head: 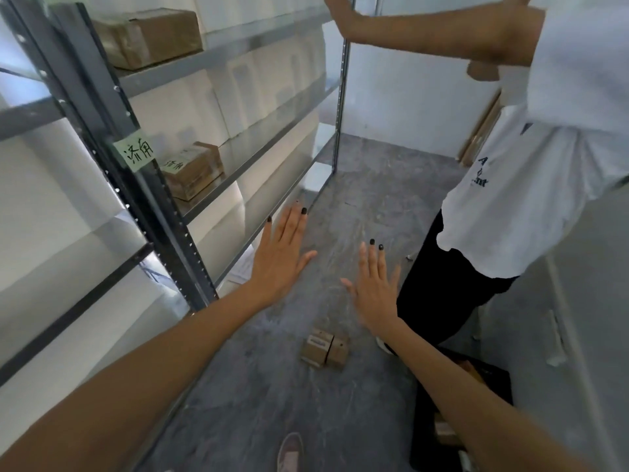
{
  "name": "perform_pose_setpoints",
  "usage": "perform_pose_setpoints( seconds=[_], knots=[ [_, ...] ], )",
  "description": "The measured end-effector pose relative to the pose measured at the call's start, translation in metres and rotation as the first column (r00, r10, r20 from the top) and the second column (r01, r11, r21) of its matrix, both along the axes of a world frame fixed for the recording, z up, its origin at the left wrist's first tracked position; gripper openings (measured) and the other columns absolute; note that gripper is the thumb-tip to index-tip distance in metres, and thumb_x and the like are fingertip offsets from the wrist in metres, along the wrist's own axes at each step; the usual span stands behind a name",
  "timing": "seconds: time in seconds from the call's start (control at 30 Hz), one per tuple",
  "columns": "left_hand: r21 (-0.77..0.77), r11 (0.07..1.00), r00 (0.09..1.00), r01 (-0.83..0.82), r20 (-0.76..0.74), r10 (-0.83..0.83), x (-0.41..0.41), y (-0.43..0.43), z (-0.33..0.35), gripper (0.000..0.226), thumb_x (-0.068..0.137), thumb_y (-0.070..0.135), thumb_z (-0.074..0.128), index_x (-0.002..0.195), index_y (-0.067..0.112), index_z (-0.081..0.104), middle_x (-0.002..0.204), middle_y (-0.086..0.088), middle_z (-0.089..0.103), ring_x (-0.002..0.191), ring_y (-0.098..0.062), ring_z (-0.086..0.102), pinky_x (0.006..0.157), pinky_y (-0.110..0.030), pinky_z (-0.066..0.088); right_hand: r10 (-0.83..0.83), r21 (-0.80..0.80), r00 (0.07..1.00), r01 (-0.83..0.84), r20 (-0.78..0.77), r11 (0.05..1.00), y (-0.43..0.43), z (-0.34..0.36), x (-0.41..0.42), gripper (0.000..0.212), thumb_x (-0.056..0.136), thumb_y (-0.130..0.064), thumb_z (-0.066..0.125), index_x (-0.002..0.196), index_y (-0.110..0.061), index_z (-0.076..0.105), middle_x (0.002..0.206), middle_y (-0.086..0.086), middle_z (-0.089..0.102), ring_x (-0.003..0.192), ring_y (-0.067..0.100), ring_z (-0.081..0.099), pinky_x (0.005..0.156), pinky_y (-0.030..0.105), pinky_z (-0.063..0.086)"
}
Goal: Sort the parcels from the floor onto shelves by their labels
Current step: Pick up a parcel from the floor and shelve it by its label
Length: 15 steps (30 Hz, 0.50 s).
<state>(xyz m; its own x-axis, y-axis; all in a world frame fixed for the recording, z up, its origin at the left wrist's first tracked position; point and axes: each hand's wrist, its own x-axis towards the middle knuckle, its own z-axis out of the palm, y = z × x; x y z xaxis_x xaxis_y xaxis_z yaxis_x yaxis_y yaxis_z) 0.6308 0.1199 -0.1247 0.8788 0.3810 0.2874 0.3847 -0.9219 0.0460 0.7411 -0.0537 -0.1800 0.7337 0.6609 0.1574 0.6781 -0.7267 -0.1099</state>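
Your left hand (pixel 282 253) and right hand (pixel 376 294) reach out ahead of you, palms down, fingers straight and spread wide. Neither holds or touches anything. The two hands are apart, the left nearer the metal rack (pixel 173 240) on your left, the right nearer a second person (pixel 544 165) in a white T-shirt and dark trousers standing at your right.

Below and between your forearms, two small cardboard parcels (pixel 325 347) lie side by side, touching, on the grey floor (pixel 357 185). The left one carries a pale label on top, its writing too small to read.

On the rack, a taped brown parcel (pixel 194 170) sits at the near end of the middle shelf with a handwritten label on its top. It is just behind a green handwritten tag (pixel 134 153) stuck to the rack's upright. A larger brown box (pixel 149 37) rests on the shelf above.

The second person's arm is raised toward the rack's far upright, the hand cut off at the top edge of the view. The toe of a shoe (pixel 289 453) shows at the bottom edge, and a dark container (pixel 476 386) stands behind your right forearm — its contents unclear.
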Motion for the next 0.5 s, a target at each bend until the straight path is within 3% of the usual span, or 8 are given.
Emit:
perform_pose_setpoints(
  seconds=[0.4, 0.5],
  knots=[
    [-0.133, 0.991, 0.998, 0.019, -0.051, -0.026, 0.035, 0.069, -0.05, 0.073, 0.097, 0.052, 0.028, 0.151, 0.012, -0.001, 0.161, -0.008, -0.008, 0.148, -0.022, -0.007, 0.121, -0.045, 0.009, -0.076, -0.115, 0.981, 0.055, -0.179, 0.992, 0.036, -0.07, 0.037, 0.077, 0.093, -0.059, 0.026, 0.151, -0.014, 0.001, 0.16, 0.009, 0.004, 0.147, 0.028, 0.0, 0.114, 0.058, 0.004],
    [-0.27, 0.963, 0.99, -0.01, -0.138, -0.029, 0.062, 0.093, -0.106, 0.073, 0.097, 0.051, 0.027, 0.151, 0.011, -0.002, 0.161, -0.008, -0.01, 0.148, -0.021, -0.008, 0.12, -0.045, 0.008, -0.118, -0.193, 0.945, 0.06, -0.306, 0.979, 0.043, -0.126, 0.062, 0.078, 0.092, -0.062, 0.022, 0.151, -0.016, 0.001, 0.16, 0.009, 0.008, 0.147, 0.029, 0.002, 0.114, 0.058, 0.003]
  ],
)
